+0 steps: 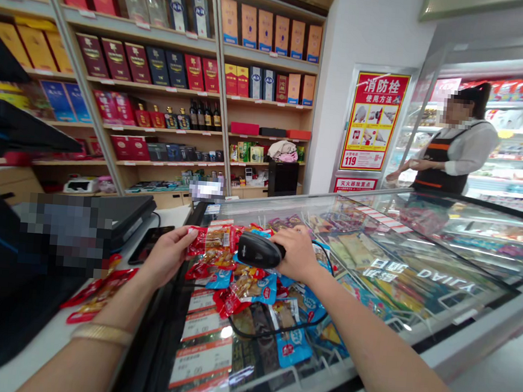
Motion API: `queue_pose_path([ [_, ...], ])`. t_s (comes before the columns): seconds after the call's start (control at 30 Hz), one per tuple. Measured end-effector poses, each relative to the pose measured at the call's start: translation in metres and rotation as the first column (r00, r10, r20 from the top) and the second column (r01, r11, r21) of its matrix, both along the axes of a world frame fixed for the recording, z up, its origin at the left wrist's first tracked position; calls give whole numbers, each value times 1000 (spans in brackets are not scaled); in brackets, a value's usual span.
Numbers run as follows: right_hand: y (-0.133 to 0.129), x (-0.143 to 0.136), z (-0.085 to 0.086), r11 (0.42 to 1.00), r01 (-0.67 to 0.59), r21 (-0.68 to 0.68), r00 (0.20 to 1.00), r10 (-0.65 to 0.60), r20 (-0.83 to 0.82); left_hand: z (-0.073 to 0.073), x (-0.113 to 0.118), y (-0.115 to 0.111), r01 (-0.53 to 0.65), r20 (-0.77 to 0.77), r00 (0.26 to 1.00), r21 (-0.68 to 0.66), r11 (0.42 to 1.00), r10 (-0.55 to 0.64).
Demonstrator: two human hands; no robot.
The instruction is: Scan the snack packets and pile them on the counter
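My left hand (170, 255) pinches the left end of a red snack packet (213, 238) with a clear window and a barcode. In my right hand (297, 252) is a black barcode scanner (259, 251), its head pointing left toward that packet. Its cable (278, 330) loops over the glass lid. Beneath both hands lies a pile of red and blue snack packets (248, 285) on the freezer's glass top. One blue packet (293, 340) lies apart at the near side of the pile. The scanner's handle is hidden by my right hand.
Red packets (102, 295) lie on the white counter (51, 336) at left, beside a dark phone (151, 245) and a black checkout machine (5, 284). Price labels (201, 360) line the freezer's left edge. Shelves (161, 85) of boxes stand behind. A person in an apron (448, 156) stands at right.
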State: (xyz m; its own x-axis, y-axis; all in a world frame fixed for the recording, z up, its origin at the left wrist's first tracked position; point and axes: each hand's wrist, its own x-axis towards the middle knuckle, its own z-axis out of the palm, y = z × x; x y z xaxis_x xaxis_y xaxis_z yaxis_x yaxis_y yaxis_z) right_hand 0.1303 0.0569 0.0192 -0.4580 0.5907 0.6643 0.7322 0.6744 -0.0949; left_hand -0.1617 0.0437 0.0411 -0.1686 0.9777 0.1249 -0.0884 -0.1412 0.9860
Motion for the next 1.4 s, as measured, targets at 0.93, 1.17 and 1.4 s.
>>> queue_pose_path([
  [0.93, 14, 7, -13, 989, 146, 25, 980, -141, -143, 8, -65, -43, -578, -415, 664, 243, 779, 622],
  [1.17, 14, 7, -13, 985, 169, 21, 973, -163, -161, -5, -131, -95, -736, -668, 302, 290, 612, 680],
  [1.4, 15, 7, -12, 981, 195, 12, 960, -188, -205, -12, -145, -86, -696, -775, 25, 440, 567, 632],
])
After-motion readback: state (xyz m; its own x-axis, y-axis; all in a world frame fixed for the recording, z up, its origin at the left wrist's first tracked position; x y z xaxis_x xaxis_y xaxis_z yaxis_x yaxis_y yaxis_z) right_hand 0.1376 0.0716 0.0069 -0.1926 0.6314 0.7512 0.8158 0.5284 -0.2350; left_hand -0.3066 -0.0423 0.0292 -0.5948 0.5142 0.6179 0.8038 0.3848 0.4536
